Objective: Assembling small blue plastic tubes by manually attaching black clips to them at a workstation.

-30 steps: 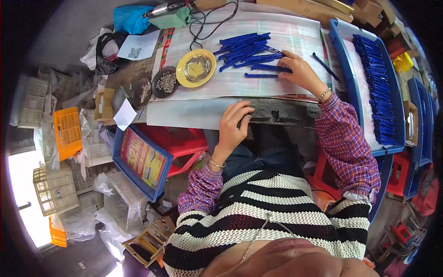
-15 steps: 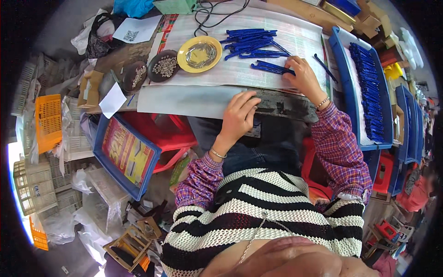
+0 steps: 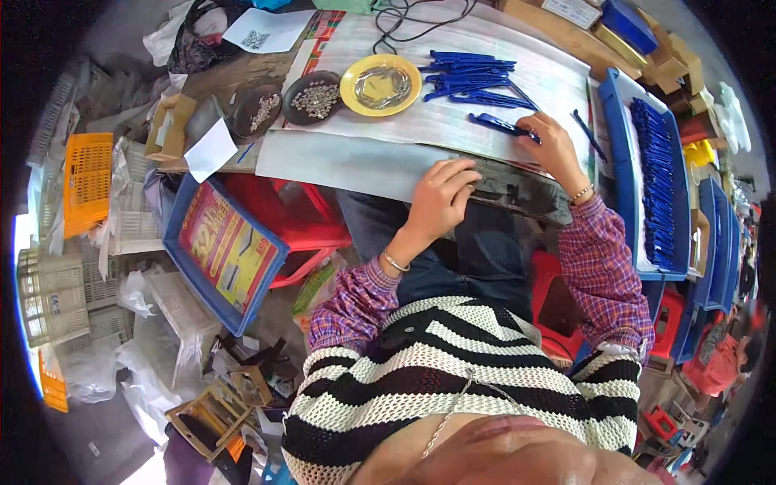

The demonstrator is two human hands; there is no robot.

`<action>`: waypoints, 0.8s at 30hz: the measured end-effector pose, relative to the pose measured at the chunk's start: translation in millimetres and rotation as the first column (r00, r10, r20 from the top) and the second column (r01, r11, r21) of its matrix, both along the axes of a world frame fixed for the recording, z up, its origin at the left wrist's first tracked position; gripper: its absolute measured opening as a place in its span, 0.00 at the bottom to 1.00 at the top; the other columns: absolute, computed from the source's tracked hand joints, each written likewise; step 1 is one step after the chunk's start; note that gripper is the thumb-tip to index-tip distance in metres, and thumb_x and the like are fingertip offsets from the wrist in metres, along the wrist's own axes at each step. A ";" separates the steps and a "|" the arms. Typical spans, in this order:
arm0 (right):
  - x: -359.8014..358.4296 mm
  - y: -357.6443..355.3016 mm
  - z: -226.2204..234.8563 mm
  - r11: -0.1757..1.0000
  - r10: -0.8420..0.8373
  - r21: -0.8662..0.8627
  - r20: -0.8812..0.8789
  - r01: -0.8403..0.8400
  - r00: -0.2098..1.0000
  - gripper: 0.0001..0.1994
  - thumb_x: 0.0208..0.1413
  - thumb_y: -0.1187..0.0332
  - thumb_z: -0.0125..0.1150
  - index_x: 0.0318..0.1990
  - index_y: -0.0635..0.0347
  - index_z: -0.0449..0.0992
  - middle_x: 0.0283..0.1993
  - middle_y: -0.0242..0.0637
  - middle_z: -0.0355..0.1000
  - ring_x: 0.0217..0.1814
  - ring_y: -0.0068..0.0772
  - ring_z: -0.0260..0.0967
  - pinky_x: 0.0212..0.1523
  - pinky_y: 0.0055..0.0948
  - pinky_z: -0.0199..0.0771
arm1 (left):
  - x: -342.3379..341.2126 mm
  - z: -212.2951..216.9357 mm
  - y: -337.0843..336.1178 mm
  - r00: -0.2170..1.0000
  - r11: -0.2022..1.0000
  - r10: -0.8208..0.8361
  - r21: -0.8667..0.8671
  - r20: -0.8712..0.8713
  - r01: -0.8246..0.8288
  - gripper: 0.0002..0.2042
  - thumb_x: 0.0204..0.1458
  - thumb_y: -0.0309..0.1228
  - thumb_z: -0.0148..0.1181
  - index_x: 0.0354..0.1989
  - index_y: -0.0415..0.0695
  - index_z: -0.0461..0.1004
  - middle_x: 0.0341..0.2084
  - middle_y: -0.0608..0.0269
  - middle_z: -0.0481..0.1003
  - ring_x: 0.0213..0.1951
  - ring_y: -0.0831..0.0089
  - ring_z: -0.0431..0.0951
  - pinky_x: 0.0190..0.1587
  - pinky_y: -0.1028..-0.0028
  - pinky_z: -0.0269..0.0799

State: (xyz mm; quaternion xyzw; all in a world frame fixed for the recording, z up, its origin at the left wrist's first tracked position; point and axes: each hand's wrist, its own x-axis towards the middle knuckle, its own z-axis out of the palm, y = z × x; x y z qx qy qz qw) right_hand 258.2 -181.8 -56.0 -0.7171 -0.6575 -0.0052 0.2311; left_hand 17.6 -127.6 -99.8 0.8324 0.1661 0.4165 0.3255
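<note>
Right hand [image 3: 552,145] is down on the paper-covered tabletop [image 3: 420,129] near its right edge, fingers curled together on a small bunch of blue sticks [image 3: 495,123] lying flat just left of the fingertips. Whether it's really pinching them or only pressing on them, I can't tell. Left hand [image 3: 440,196] sits at the near edge, fingers loosely bent and resting on the dark strip [image 3: 517,192] along that edge; it doesn't seem to be gripping anything.

Only one view, so here's the rest of it. The main pile of blue sticks [image 3: 469,77] is toward the far edge, a bit apart from the bunch by the right hand. Left of the pile sit a yellow dish [image 3: 381,85] and two dark bowls [image 3: 314,99] with small metal bits in them. Off the right edge a blue tray [image 3: 638,162] holds a long row of the same sticks.

Compared with a second ago both hands are pretty much where they were: right still at the same small bunch, left still parked on the near edge. The view mostly just tilted down. So I'd say the sorting hasn't advanced, with the bunch still on the tabletop and not in the tray.
</note>
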 end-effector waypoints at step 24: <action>-0.6 10.8 -0.6 0.993 -0.022 0.113 -0.195 0.045 0.980 0.12 0.41 0.73 0.63 0.36 0.60 0.72 0.35 0.37 0.68 0.40 0.42 0.65 0.40 0.34 0.67 | 17.1 50.9 165.4 0.819 0.976 0.218 0.114 -0.531 -0.185 0.12 0.43 0.29 0.58 0.38 0.41 0.75 0.33 0.51 0.73 0.35 0.58 0.75 0.39 0.66 0.69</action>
